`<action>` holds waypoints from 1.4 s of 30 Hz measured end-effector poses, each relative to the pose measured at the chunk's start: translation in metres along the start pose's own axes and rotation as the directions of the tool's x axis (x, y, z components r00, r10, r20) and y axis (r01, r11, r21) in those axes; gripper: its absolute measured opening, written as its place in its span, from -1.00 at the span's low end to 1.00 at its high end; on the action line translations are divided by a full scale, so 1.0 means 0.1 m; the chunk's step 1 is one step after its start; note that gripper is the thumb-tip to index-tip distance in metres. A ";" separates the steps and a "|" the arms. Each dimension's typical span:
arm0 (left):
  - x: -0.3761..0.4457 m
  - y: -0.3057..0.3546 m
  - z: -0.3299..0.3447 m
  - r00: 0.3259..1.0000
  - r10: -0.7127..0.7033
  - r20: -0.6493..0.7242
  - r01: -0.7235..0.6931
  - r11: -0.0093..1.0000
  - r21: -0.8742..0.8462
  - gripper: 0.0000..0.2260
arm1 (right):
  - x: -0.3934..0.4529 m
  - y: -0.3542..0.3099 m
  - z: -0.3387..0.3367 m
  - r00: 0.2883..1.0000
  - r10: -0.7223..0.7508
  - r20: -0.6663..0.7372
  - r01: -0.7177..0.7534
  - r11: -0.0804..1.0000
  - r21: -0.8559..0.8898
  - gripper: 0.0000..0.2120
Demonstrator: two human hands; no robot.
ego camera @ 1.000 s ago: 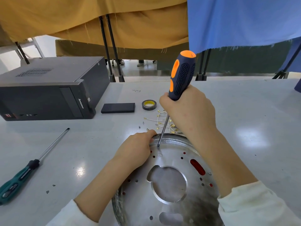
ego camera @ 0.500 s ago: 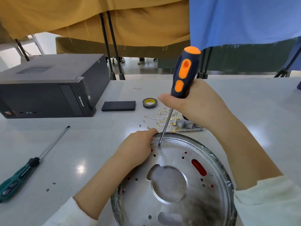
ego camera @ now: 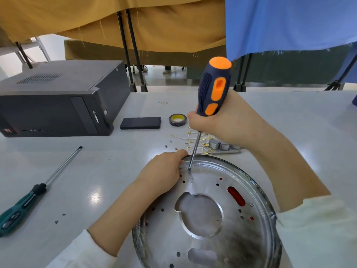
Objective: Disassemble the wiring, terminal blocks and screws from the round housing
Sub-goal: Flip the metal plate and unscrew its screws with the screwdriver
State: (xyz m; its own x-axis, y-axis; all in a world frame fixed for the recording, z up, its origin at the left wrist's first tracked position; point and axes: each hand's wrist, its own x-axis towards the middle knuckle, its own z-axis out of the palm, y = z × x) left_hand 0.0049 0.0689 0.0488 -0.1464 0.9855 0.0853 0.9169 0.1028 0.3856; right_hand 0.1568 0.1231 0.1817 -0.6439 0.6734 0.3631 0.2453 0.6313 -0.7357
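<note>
The round metal housing point(ego camera: 249, 192) lies near the front of the table, with a large middle hole and several small holes. My left hand point(ego camera: 164, 171) grips its far-left rim. My right hand point(ego camera: 228, 122) holds the orange and dark blue screwdriver point(ego camera: 213, 89) almost upright, its tip on a screw point(ego camera: 189, 169) in the housing next to my left fingers. Another small screw head point(ego camera: 191, 180) sits just below the tip. Behind the housing lie white wires with gold terminals point(ego camera: 193, 141), grey terminal blocks point(ego camera: 218, 145) and two loose screws point(ego camera: 168, 143).
A green-handled screwdriver point(ego camera: 27, 202) lies at the left. A black computer case point(ego camera: 58, 101) stands at the back left, with a flat black block point(ego camera: 140, 123) and a roll of tape point(ego camera: 177, 119) beside it. Yellow and blue cloths hang behind the table.
My right hand has turned the screwdriver handle and stood it more upright, the tip staying at the same screw. My left hand keeps its hold on the rim.
</note>
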 end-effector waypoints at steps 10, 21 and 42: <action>-0.01 0.02 0.00 1.000 -0.014 0.005 0.013 1.000 0.020 -0.72 | 0.03 0.11 0.00 0.974 0.105 -0.199 -0.130 0.984 -0.118 -0.73; -0.02 0.04 -0.02 1.000 -0.010 -0.002 0.010 0.999 0.042 -0.79 | 0.00 0.11 0.14 0.939 0.046 -0.340 -0.114 0.977 -0.182 -0.69; -0.04 0.04 -0.01 1.000 -0.007 -0.011 0.007 1.000 0.024 -0.80 | -0.11 0.09 0.12 0.913 0.141 -0.383 -0.214 0.965 -0.153 -0.64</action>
State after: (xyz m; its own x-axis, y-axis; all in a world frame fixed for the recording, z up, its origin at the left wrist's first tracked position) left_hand 0.0087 0.0656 0.0512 -0.1568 0.9833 0.0926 0.9245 0.1131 0.3639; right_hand 0.1572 0.1168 0.1648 -0.2753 0.8514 0.4464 0.4852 0.5240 -0.7000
